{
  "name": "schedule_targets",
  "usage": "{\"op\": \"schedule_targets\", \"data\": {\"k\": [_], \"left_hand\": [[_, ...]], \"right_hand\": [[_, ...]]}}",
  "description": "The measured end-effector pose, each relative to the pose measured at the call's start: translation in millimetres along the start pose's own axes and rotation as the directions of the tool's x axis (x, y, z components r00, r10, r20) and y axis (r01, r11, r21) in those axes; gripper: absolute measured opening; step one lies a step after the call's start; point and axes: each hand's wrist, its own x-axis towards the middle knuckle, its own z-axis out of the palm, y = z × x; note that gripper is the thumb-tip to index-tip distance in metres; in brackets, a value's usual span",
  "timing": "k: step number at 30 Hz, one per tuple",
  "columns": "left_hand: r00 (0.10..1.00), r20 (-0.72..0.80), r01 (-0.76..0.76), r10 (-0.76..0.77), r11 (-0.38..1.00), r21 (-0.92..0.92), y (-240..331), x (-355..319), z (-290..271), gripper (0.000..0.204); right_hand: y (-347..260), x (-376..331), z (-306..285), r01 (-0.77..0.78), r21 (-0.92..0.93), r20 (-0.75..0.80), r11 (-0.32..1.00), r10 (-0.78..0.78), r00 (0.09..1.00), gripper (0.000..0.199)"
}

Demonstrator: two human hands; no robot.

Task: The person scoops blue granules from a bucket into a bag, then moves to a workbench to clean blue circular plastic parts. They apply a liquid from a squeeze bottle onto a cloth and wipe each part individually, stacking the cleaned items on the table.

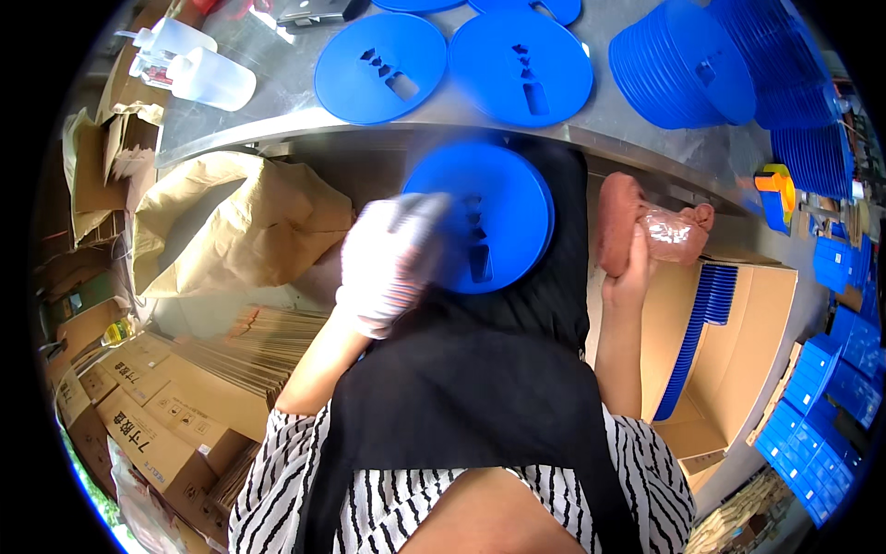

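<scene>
My left hand (388, 258), in a white knit glove, is over the left side of a round blue plastic disc (512, 217) on my black-aproned lap. Motion smears its fingers, so I cannot make out whether they touch or grip the disc. The disc has small cutouts and a rectangular slot down its middle. Out to the right, my bare right hand (629, 272) is closed round a reddish-brown padded tool (620, 217). The tool has a broad rounded end and a narrower part wrapped in clear tape (672, 233).
Similar blue discs (378, 69) lie along the metal table (277, 102), with stacks (678, 69) at right. White squeeze bottles (212, 78) lie at left. A brown paper sack (240, 226) and flat cartons stand left; an open carton (752, 342) holding blue discs stands right.
</scene>
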Motion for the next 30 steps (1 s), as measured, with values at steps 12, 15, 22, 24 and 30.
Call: {"op": "schedule_targets", "data": {"k": [12,15,22,24,30], "left_hand": [[0.921,0.389,0.203,0.0,0.855,-0.478,23.2,61.0,-19.8,0.067],[0.9,0.415,0.396,-0.135,-0.144,-0.907,37.0,49.1,-26.9,0.073],[0.837,0.474,0.232,-0.273,-0.607,-0.76,7.9,35.1,20.8,0.065],[0.823,0.493,0.204,-0.284,-0.662,-0.722,21.8,27.2,19.7,0.064],[0.8,0.418,0.179,-0.43,-0.494,-0.851,14.7,29.1,10.6,0.063]], "right_hand": [[-15.3,-2.8,21.7,0.175,0.106,0.414,0.979,-0.203,0.887,0.064],[-30.2,-1.9,71.9,0.44,0.084,0.448,0.894,-0.428,0.785,0.048],[-22.6,-38.3,96.8,0.883,-0.114,0.66,0.456,-0.629,0.41,0.027],[-59.0,-47.9,126.5,0.917,0.058,0.77,0.393,-0.603,0.21,0.023],[-49.9,-4.7,128.0,0.636,-0.209,0.565,0.743,-0.439,0.698,0.028]]}}
